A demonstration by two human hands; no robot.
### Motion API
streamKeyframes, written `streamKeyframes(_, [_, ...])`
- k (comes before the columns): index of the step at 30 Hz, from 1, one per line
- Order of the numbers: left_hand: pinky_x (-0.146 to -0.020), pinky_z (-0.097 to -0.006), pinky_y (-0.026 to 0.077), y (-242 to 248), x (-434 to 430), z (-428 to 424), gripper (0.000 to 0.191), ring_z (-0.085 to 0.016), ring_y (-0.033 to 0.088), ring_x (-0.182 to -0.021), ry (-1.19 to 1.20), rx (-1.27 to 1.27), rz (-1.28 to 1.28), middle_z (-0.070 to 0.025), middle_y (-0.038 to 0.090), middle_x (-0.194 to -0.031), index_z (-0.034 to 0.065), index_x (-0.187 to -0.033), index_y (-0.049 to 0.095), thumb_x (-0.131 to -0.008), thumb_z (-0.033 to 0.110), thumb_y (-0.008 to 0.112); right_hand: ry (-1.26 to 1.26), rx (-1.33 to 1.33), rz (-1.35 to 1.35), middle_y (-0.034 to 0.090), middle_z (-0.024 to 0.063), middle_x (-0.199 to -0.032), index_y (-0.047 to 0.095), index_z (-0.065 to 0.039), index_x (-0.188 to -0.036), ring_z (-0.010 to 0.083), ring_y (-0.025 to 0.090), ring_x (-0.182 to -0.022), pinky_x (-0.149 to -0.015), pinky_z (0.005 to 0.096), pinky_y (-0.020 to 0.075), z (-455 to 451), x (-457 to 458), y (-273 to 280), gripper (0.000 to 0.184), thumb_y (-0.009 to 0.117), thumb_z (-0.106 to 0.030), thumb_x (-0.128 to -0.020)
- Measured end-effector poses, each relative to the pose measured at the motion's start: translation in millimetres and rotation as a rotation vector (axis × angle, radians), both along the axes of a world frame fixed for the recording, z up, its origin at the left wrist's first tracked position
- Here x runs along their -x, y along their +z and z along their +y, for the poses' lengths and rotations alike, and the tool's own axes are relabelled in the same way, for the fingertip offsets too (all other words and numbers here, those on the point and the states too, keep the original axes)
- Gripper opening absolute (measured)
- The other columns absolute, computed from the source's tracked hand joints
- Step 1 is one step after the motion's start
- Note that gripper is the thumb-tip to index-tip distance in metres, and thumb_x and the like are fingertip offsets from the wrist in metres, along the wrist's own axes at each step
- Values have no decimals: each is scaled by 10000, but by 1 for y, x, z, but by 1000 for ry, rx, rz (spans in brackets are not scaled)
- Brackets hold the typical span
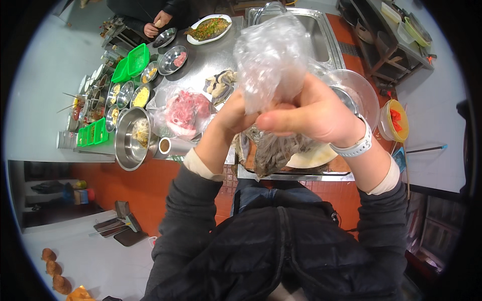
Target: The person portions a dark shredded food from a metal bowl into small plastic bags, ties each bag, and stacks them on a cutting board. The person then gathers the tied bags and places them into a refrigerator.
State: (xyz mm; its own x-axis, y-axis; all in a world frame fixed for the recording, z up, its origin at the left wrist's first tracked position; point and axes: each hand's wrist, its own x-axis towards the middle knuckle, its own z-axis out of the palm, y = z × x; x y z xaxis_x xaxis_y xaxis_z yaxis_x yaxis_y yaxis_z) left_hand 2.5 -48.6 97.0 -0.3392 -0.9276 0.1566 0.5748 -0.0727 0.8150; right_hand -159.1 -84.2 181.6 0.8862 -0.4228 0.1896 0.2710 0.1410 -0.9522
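A crumpled clear plastic bag is held up in front of me by both hands. My left hand grips its lower left side, with the fingers partly hidden by the film. My right hand, with a white watch on the wrist, pinches the bag's lower edge, thumb pointing left. Beneath the hands lies another clear bag with something dark greyish-brown in it; I cannot tell what. It overlaps a round pale board at the counter's front edge. Left of my left hand, raw meat sits in clear plastic.
A steel basin and a white roll stand near the counter's front left edge. Striped gloves lie behind the meat. A cooked fish rests on a white plate near the sink. Another person's hands are at the far left.
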Motion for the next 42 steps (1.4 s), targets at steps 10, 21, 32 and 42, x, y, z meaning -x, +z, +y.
streamKeyframes(10, [-703, -263, 441, 18, 15, 0, 622, -145, 548, -831, 1070, 922, -1082, -72, 579, -1078, 49, -1107, 554, -595, 263, 833, -447, 213, 300, 607, 25, -723, 654, -11, -882, 94, 528, -672, -658, 253, 431, -58, -1, -52, 363, 516, -345, -908])
streamKeyframes(21, [-625, -356, 431, 9, -20, 10, 144, -241, 514, -796, -108, 861, -1339, 1, 567, -864, 70, -742, 522, -609, 48, 571, -561, -2, 549, 644, 88, -948, 598, 7, -1021, 149, 582, -875, -761, 285, 456, -19, 13, -168, 246, 540, -205, -912])
streamKeyframes(32, [-542, -230, 442, -48, -35, 40, 160, -97, 579, -604, -110, -476, -799, -37, 612, -723, 37, -746, 554, -855, 154, 545, -872, 602, 406, 599, 109, -714, 612, -58, -832, 295, 551, -668, -607, 372, 378, 56, -4, -148, 92, 594, -121, -768])
streamKeyframes(42, [-1002, -329, 361, -73, 7, 95, 487, -171, 451, -1196, 151, -684, 206, -95, 445, -1339, 13, -1355, 366, -915, 153, 520, -789, 776, 652, 553, 63, -747, 544, -89, -780, 269, 514, -731, -654, 378, 351, 79, -18, -162, 210, 681, -147, -632])
